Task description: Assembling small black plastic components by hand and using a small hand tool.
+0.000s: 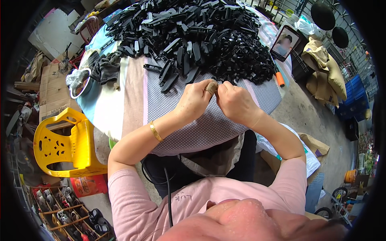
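Note:
My left hand [196, 99] and my right hand [237, 103] meet over the near part of the table, fingers pinched closed and tips nearly touching. A brown covering wraps one digit of the left hand. Between the fingertips there is a small dark thing, mostly hidden, whose kind I cannot make out. Just beyond the hands lie long black plastic pieces [169, 82], a few of them apart from the big heap [181, 24]. To the right of those, smaller black plastic parts [245, 56] form a dense pile.
The round table [132, 92] has a striped and dotted cloth. Dark gloves [106, 67] and a bowl [82, 87] sit at left. A propped phone [284, 42] and an orange-handled tool [280, 79] are at right. A yellow plastic chair [78, 142] stands left.

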The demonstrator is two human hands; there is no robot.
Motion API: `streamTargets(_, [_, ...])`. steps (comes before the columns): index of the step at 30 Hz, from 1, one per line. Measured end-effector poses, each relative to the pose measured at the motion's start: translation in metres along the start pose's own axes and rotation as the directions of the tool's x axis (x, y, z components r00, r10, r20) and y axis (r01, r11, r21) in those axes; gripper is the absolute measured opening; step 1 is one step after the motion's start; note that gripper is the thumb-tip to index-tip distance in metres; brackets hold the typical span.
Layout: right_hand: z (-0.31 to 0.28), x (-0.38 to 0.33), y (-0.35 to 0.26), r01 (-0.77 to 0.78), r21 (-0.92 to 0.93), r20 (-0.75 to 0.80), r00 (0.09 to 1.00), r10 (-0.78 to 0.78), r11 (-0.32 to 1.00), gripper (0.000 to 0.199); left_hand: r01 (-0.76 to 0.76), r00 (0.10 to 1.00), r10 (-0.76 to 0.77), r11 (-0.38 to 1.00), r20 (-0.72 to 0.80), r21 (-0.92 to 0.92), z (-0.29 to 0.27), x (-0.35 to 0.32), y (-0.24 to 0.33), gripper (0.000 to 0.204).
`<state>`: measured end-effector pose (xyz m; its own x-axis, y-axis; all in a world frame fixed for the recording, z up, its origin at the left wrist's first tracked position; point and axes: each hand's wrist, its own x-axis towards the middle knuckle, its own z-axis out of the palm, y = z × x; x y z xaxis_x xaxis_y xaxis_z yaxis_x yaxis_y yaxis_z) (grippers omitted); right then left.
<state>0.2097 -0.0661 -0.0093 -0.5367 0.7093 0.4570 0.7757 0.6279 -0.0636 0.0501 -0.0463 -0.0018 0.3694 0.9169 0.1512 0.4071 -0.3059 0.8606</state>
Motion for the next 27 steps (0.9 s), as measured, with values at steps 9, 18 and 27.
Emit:
streamTargets(9, [0.007,0.0,0.003,0.138,0.011,0.018,0.99,-0.139,0.99,0.007,0.014,1.0,-0.014,1.0,0.003,0.007,0.0,-0.004,-0.001,0.02])
streamTargets(18, [0.008,0.007,-0.001,0.084,0.011,0.046,0.995,-0.084,0.996,0.008,0.036,0.996,-0.037,0.999,-0.081,-0.01,0.002,-0.003,-0.006,0.021])
streamTargets(27, [-0.021,-0.006,0.012,-0.075,0.11,0.039,0.997,0.071,0.991,0.027,0.327,0.916,-0.161,0.829,0.367,-0.454,-0.008,0.012,-0.019,0.032])
